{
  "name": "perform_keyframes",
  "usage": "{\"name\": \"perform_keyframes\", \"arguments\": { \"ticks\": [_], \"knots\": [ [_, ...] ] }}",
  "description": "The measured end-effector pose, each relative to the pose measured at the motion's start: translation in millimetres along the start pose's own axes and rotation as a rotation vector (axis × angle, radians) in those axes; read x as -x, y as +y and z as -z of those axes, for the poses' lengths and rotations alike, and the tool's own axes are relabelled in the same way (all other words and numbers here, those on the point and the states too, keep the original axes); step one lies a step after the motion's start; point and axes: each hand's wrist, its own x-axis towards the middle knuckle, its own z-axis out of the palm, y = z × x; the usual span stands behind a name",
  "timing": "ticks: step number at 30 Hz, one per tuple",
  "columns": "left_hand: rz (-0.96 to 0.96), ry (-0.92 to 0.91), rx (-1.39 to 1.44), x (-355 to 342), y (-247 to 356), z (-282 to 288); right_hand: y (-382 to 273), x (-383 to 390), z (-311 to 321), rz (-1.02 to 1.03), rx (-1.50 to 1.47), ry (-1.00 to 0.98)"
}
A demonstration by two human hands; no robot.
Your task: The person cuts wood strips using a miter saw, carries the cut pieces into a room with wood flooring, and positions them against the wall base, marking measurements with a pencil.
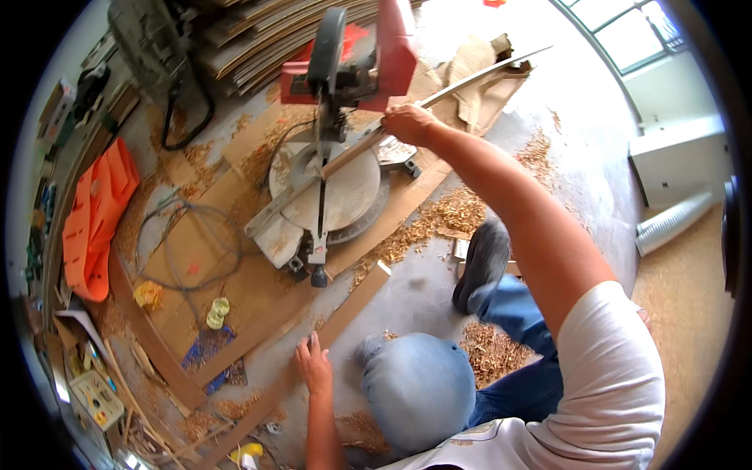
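A miter saw [337, 184] with a red body and a round grey table stands on the floor ahead, its blade head raised over the slot. My right hand [409, 124] is closed on a narrow wooden strip [351, 155] lying along the fence, one end near the slot. Beyond that hand a long pale strip [489, 74] runs to the far right; I cannot tell if it is the same piece. Low in the middle, my left hand [313, 366] grips a long wooden board [356, 305] slanting across the floor, its far end near the saw's front.
Sawdust and shavings [450, 211] lie around the saw and my feet. A looped grey cable [188, 243], cardboard and an orange plastic sheet [94, 223] are on the left. Stacked panels [258, 39] stand behind. My bent knee [419, 388] is close by the board.
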Motion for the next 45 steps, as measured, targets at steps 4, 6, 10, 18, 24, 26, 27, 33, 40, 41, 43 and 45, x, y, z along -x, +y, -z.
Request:
{"name": "perform_keyframes", "arguments": {
  "ticks": [4,6,10,18,24,26,27,33,40,41,43,45],
  "knots": [
    [-0.067,0.061,-0.001,6,-8,-17,4,1,-6,-0.031,0.004,0.02],
    [-0.077,0.091,-0.023,1,-8,-19,4,1,-1,-0.075,0.02,0.017],
    [-0.081,0.105,-0.054,6,-15,-26,-1,2,-1,-0.097,0.009,-0.056],
    [-0.064,0.083,-0.04,3,-10,-14,2,-1,19,-0.056,-0.051,-0.105],
    [-0.06,0.108,-0.022,2,-4,-16,5,-1,29,-0.061,-0.079,-0.125],
    [-0.035,0.078,-0.022,5,-4,-14,7,-2,27,-0.036,-0.084,-0.148],
    [-0.008,0.045,-0.023,2,-2,-13,8,-1,25,-0.029,-0.105,-0.167],
    [-0.014,0.035,0.027,0,-3,-1,19,-6,7,0.166,-0.036,-0.114],
    [-0.019,0.003,-0.012,-3,-1,-1,34,-10,-19,0.272,0.069,-0.023],
    [-0.013,-0.001,-0.022,-4,1,2,33,-11,-16,0.28,0.092,-0.013],
    [-0.036,0.003,-0.047,-7,4,16,25,-12,-6,0.258,0.029,-0.037],
    [-0.081,0.06,-0.029,-17,9,32,29,-9,-5,0.248,-0.002,-0.025]
  ]
}}
